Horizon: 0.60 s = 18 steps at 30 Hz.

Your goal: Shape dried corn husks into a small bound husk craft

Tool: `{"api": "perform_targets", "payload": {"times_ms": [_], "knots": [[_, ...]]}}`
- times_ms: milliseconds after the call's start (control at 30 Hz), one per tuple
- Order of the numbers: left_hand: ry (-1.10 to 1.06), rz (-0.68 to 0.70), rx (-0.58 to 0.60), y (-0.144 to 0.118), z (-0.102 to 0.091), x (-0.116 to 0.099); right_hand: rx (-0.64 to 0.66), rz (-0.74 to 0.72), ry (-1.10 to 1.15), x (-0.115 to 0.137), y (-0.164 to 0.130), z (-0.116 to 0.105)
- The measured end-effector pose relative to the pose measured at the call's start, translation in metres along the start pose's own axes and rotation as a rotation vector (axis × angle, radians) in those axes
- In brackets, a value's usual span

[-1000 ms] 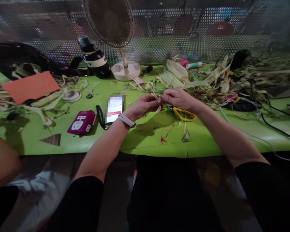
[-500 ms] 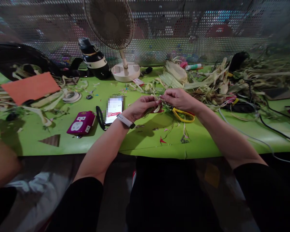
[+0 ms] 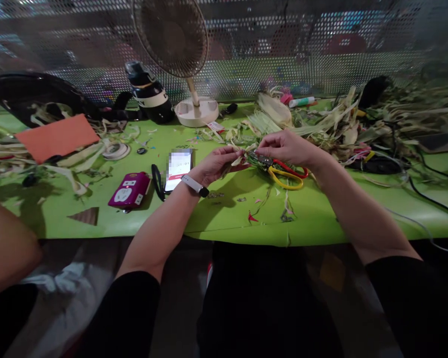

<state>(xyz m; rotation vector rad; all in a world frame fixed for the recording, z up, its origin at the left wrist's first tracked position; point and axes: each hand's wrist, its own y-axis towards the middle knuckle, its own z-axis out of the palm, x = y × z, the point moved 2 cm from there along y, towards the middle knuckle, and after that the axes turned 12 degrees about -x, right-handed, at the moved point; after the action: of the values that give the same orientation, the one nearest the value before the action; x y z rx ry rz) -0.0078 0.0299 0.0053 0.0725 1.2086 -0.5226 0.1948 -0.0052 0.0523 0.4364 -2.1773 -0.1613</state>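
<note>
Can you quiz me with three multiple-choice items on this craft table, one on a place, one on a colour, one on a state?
1. Where does the phone lie?
A. left of the left hand
B. behind the fan
C. on the orange sheet

2. What colours are the handles of the scissors?
A. blue and white
B. yellow and red
C. both black

3. What is the state of the right hand?
A. flat on the table
B. fingers pinched on a husk strip that the left hand also holds
C. gripping the glue stick

Answers:
1 A, the phone sits on the green top just left of that wrist.
2 B, one loop shows yellow, the other red.
3 B, both hands meet at the strip above the table.
</note>
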Motion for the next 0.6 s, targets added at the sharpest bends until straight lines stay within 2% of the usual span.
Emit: {"api": "perform_targets", "payload": {"times_ms": [167, 300, 400, 500, 600], "knots": [[0.073, -0.001, 0.053, -0.001, 0.001, 0.006, -0.167, -0.146, -0.09, 0.009, -0.004, 0.002], [0.195, 0.033, 0.155, -0.003, 0.003, 0.011, -0.158, -0.242, -0.08, 0.014, -0.004, 0.01], [0.239, 0.051, 0.202, -0.006, 0.004, 0.01, -0.137, -0.195, 0.024, 0.005, 0.002, 0.018], [0.105, 0.094, 0.138, -0.007, 0.005, 0.004, -0.183, -0.096, 0.107, -0.009, 0.006, 0.026], [-0.033, 0.151, 0.017, -0.004, 0.005, -0.002, -0.224, -0.113, 0.027, -0.012, 0.006, 0.035]]}}
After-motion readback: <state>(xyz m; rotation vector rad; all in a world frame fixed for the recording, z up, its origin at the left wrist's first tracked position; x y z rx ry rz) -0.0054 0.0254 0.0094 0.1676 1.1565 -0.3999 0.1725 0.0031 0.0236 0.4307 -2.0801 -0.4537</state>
